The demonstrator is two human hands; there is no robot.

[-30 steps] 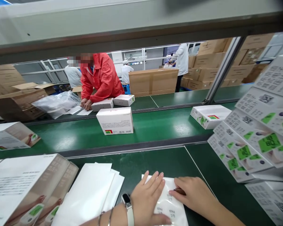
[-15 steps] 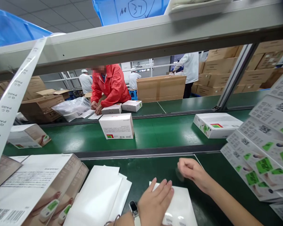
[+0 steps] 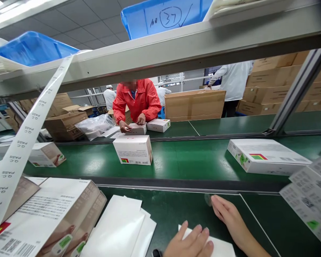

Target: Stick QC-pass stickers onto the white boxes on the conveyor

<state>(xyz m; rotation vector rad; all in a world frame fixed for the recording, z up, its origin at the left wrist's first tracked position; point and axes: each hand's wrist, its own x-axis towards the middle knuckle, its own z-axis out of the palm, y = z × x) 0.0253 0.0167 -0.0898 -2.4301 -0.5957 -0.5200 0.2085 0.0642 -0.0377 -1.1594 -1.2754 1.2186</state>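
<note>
My left hand (image 3: 189, 242) lies flat with fingers spread on a white packet (image 3: 221, 247) at the bottom of the head view. The hand and the frame's lower edge hide most of that packet. To its right, my right hand (image 3: 230, 219) is raised with its fingers together. A small, clear, round sticker (image 3: 208, 200) sticks out from its fingertips. Left of my hands, several white sheets or envelopes (image 3: 117, 225) lie overlapped on the green bench (image 3: 173, 205). Beside them stands a large printed white box (image 3: 50, 210).
A strip of Q.C. PASS stickers (image 3: 29, 132) hangs from the overhead beam (image 3: 155, 46). White boxes, one upright (image 3: 133, 151) and one flat (image 3: 267, 155), sit on the green belt. Printed cartons (image 3: 310, 200) are stacked at right. A person in red (image 3: 136, 100) works opposite.
The view has tilted up and shifted left. My right hand has turned, and the clear sticker shows more plainly. The person opposite has moved both hands onto a box.
</note>
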